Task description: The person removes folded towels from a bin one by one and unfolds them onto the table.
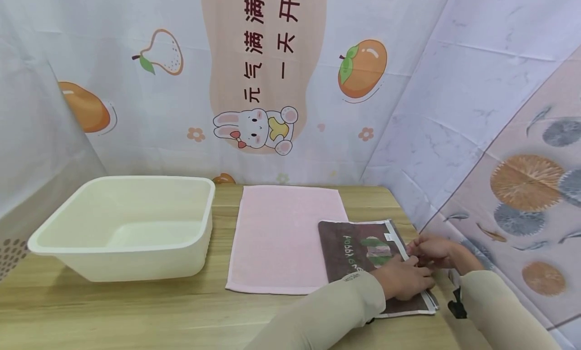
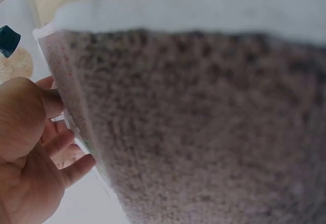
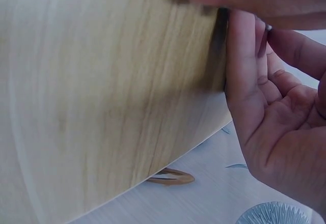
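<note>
A dark brown towel (image 1: pixel 349 239) with white edging, green lettering and a printed picture lies folded at the right of the table, partly over a pink towel (image 1: pixel 281 239). My left hand (image 1: pixel 404 278) lies across its right edge, gripping the layers there; in the left wrist view, the thumb and fingertips of the left hand (image 2: pixel 35 152) meet the towel's edge. Just beyond, my right hand (image 1: pixel 438 251) pinches the same edge nearer the far corner. The right wrist view shows the right hand (image 3: pixel 285 117) low against the wood, its fingertips partly hidden.
At the left stands a cream plastic basin (image 1: pixel 122 264). The wooden table (image 1: pixel 150 314) ends at printed cloth hangings (image 1: pixel 172 113) behind and at the right. A small black object (image 1: pixel 457 305) shows beside the right sleeve.
</note>
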